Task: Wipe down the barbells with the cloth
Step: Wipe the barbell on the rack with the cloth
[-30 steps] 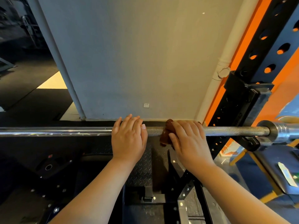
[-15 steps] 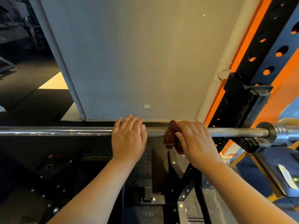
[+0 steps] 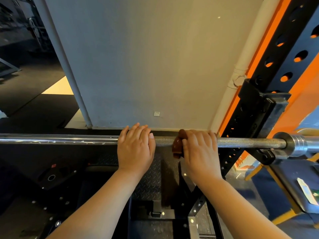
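The barbell [image 3: 250, 143] runs level across the view from 9 o'clock to 3 o'clock, its right end resting in a black hook [image 3: 266, 155] on the rack upright [image 3: 283, 54], which rises toward 1 o'clock. The person's left hand [image 3: 136, 149] lies over the bar near the middle, fingers curled across the top and the thumb alongside on the knurled section. Just to its 3 o'clock side, the right hand [image 3: 200, 152] wraps around the bar with a brown cloth [image 3: 177, 147] clamped between palm and steel. A bunched edge of the cloth pokes out at the thumb side and hangs slightly below the bar. The two hands are near each other but apart, with bare knurling between them. A grey wall [image 3: 146, 57] stands behind at 12 o'clock, and a diamond-plate panel [image 3: 148, 178] lies below at 6 o'clock.
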`<action>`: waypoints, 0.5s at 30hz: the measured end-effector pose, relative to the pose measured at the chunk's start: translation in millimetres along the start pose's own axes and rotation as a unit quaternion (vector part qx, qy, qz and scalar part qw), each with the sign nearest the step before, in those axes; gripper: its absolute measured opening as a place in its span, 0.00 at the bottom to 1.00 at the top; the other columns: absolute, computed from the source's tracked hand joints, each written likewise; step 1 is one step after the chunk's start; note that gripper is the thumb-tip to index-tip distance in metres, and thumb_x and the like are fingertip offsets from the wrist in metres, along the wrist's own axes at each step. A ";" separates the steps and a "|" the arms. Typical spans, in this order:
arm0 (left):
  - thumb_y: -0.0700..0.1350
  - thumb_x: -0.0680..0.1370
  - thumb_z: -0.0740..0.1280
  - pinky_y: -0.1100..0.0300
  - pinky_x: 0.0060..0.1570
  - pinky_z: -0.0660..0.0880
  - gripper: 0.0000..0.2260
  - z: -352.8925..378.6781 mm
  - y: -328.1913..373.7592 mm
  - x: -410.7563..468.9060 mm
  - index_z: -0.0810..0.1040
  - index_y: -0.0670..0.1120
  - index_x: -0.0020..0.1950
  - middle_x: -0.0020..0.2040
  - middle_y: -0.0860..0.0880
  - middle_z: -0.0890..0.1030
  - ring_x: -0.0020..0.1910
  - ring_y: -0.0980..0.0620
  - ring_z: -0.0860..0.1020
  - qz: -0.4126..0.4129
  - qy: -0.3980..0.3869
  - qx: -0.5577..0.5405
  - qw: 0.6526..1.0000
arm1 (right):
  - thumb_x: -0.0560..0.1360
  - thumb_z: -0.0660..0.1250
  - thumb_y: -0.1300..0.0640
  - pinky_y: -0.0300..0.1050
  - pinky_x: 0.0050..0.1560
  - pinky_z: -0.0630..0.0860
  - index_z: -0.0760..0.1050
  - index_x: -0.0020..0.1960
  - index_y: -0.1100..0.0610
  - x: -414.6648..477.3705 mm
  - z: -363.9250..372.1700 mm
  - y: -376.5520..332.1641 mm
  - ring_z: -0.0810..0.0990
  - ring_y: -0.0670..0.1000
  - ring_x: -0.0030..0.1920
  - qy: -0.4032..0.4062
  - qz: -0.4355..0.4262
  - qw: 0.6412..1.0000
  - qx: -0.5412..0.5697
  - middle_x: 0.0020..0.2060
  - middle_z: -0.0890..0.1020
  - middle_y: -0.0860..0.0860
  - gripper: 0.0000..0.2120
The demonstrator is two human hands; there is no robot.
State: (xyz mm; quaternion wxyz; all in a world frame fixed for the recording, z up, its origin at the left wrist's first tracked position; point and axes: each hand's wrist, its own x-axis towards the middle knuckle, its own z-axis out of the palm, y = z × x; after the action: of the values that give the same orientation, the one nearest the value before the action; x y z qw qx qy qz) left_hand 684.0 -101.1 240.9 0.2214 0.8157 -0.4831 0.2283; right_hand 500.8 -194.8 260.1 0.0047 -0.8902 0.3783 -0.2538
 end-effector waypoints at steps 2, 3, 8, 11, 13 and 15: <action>0.51 0.86 0.50 0.44 0.73 0.66 0.22 0.0 -0.2 0.4 0.82 0.45 0.63 0.62 0.47 0.83 0.68 0.46 0.76 0.002 -0.002 -0.001 1.000 | 0.86 0.53 0.49 0.59 0.77 0.61 0.73 0.68 0.54 -2.2 -1.4 5.4 0.74 0.56 0.66 -0.011 -0.057 0.998 -0.007 0.62 0.80 0.51 0.17; 0.51 0.86 0.50 0.44 0.73 0.66 0.23 -0.3 -0.4 0.3 0.82 0.45 0.63 0.62 0.47 0.83 0.68 0.46 0.76 0.004 -0.002 -0.003 1.000 | 0.86 0.54 0.50 0.58 0.75 0.63 0.74 0.67 0.55 -0.6 -4.8 13.8 0.76 0.56 0.65 -0.015 -0.070 0.997 -0.011 0.61 0.80 0.51 0.16; 0.53 0.87 0.46 0.43 0.73 0.66 0.27 -0.9 2.2 0.6 0.83 0.44 0.63 0.62 0.47 0.83 0.68 0.46 0.77 -0.005 0.000 -0.013 1.000 | 0.86 0.52 0.50 0.54 0.75 0.60 0.76 0.59 0.54 3.2 -12.7 27.4 0.77 0.55 0.60 0.021 0.034 0.999 0.014 0.54 0.80 0.50 0.15; 0.53 0.87 0.45 0.43 0.73 0.65 0.28 -1.6 2.9 0.0 0.82 0.44 0.63 0.62 0.47 0.83 0.68 0.46 0.76 -0.005 -0.001 -0.016 1.000 | 0.85 0.53 0.50 0.57 0.79 0.53 0.74 0.66 0.53 -6.0 0.1 7.8 0.72 0.54 0.68 0.017 -0.010 1.000 0.021 0.62 0.78 0.49 0.16; 0.53 0.87 0.45 0.43 0.73 0.66 0.28 -3.5 2.6 0.5 0.83 0.44 0.62 0.62 0.47 0.83 0.68 0.46 0.77 -0.002 -0.003 -0.017 1.000 | 0.85 0.55 0.50 0.57 0.78 0.57 0.74 0.68 0.53 -5.5 -2.3 13.7 0.72 0.54 0.69 0.002 -0.055 0.998 0.024 0.64 0.78 0.49 0.16; 0.53 0.87 0.45 0.43 0.72 0.66 0.28 -4.9 3.2 0.3 0.83 0.45 0.62 0.62 0.47 0.83 0.67 0.46 0.77 -0.002 -0.007 -0.016 1.000 | 0.86 0.55 0.50 0.53 0.76 0.60 0.74 0.64 0.52 -0.5 -9.0 30.1 0.75 0.52 0.64 -0.011 -0.059 0.998 0.009 0.60 0.79 0.47 0.13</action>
State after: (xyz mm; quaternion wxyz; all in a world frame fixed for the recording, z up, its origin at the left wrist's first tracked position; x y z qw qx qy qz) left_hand 680.5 -99.9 245.4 0.2317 0.8143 -0.4869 0.2147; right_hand 476.2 -214.3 261.7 0.0019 -0.9138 0.3226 -0.2468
